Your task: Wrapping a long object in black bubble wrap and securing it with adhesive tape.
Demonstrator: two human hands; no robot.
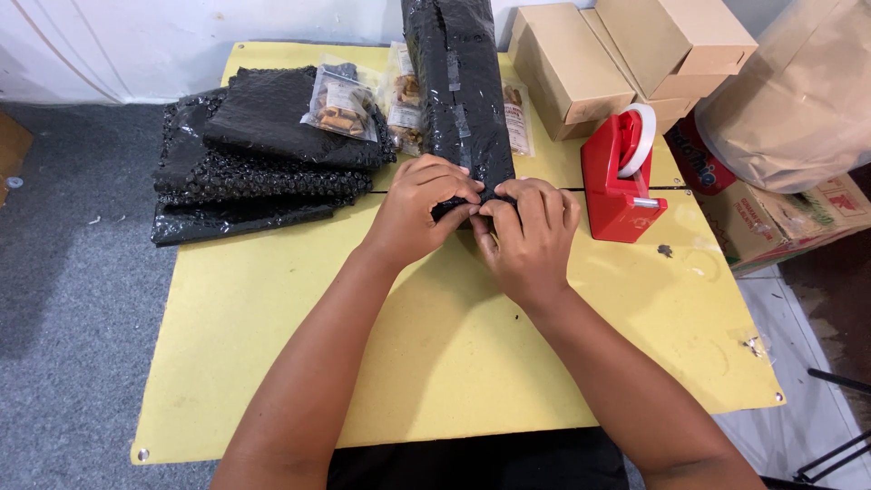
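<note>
A long parcel wrapped in black bubble wrap [458, 82] lies on the yellow table [272, 308], running away from me. Clear tape strips show on its top. My left hand [419, 210] and my right hand [529, 234] meet at its near end, fingers curled and pressing the wrap together there. Both hands grip that end of the parcel. The near tip of the parcel is mostly hidden under my fingers.
A red tape dispenser [621, 177] stands right of my hands. A stack of black bubble wrap sheets [259, 154] lies at left, with clear snack packets [343, 102] on and beside it. Cardboard boxes [626, 54] and a brown paper bag [798, 100] sit at back right.
</note>
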